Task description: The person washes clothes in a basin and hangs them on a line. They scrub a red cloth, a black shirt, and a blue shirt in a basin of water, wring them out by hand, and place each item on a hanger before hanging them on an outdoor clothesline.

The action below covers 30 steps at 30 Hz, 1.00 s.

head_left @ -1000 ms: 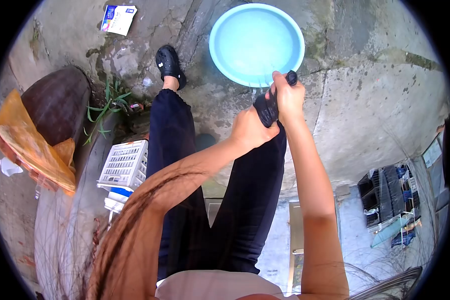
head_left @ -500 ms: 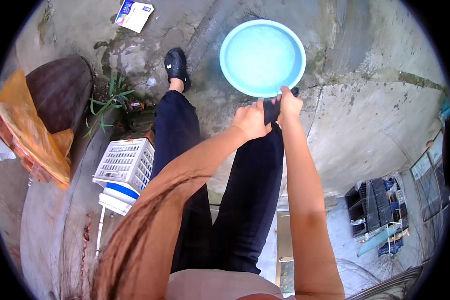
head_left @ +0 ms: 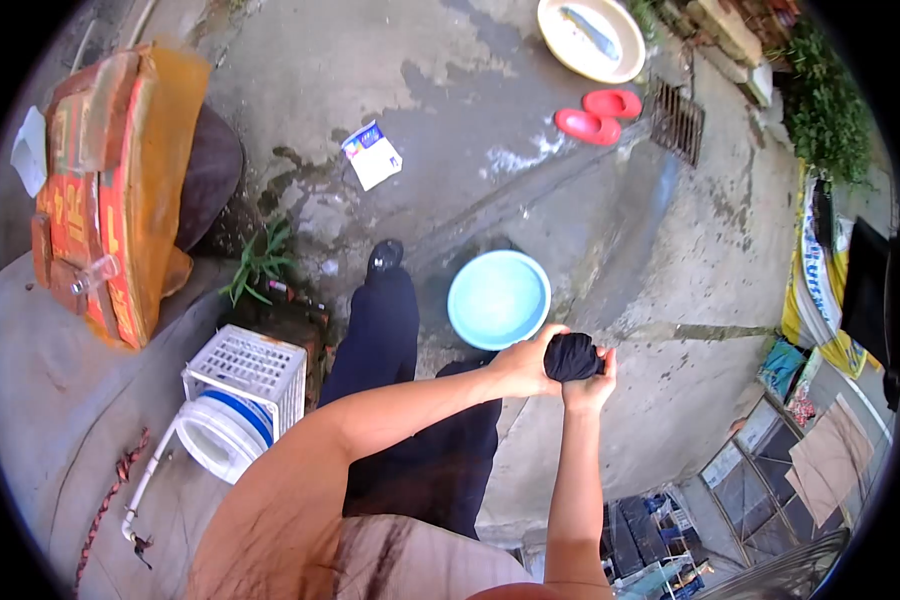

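A bunched-up black cloth [head_left: 572, 357] is squeezed between both hands, just past the near rim of the basin. My left hand [head_left: 525, 367] closes round its left side with the thumb on top. My right hand [head_left: 590, 388] wraps its lower right side, fingers curled over the edge. The light blue basin [head_left: 499, 300] stands on the wet concrete ahead, with water in it. What kind of garment or cloth this is cannot be made out.
Beyond the basin lie a printed packet [head_left: 373, 157], red slippers [head_left: 588, 126], a drain grate [head_left: 678, 120] and a cream basin [head_left: 610, 45] holding something. To the left are a white crate [head_left: 245, 365], a white bucket [head_left: 220, 435], a plant [head_left: 260, 262] and an orange-covered box [head_left: 120, 200].
The black cloth, stretched between the hands by the basin's rim before, is now gathered into a compact ball. The hands have shifted right of the basin, and the view has tilted farther forward.
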Available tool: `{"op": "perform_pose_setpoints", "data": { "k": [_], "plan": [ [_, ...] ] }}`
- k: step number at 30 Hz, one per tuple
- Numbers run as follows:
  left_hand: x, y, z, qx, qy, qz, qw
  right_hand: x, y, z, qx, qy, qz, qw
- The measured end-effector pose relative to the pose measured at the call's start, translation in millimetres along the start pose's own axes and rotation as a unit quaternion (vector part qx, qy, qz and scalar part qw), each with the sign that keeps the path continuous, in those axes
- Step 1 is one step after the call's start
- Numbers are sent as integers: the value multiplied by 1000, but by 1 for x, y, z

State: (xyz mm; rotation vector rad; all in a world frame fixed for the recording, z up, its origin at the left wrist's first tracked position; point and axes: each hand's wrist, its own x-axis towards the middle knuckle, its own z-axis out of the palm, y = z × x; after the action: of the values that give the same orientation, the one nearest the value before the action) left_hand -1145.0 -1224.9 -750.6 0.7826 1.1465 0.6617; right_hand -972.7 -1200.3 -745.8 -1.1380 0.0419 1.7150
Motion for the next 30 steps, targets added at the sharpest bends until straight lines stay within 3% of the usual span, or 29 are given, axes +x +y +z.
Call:
{"op": "perform_pose_setpoints", "data": {
  "k": [5,6,10,14,16,19,22,24,26,27,30],
  "plan": [
    [-32,129,-117,74,-28,-13,997,-7,19,144,36,-6,6,999],
    [-32,132,-130,56,32,58,996,-1,24,168,25,-81,21,996],
    [-33,176,-183,20,190,126,973,4,28,256,-227,-71,100,966],
    [-28,240,-228,19,202,112,973,34,32,320,-234,-131,164,949],
    [-22,274,-245,59,227,132,963,54,32,362,-239,-152,191,940],
    [-3,323,-275,279,278,187,900,88,26,429,-301,-270,149,902],
    [34,360,-308,330,336,251,846,143,10,493,-242,-319,127,907],
    [57,389,-334,360,319,218,849,165,-8,543,-191,-329,88,921],
    [83,410,-354,160,372,233,884,186,-24,583,-169,-335,88,923],
    [96,425,-370,132,377,254,881,196,-32,603,-160,-348,81,920],
    [135,464,-421,-147,278,238,919,225,-56,670,-160,-347,68,921]
  ]
}}
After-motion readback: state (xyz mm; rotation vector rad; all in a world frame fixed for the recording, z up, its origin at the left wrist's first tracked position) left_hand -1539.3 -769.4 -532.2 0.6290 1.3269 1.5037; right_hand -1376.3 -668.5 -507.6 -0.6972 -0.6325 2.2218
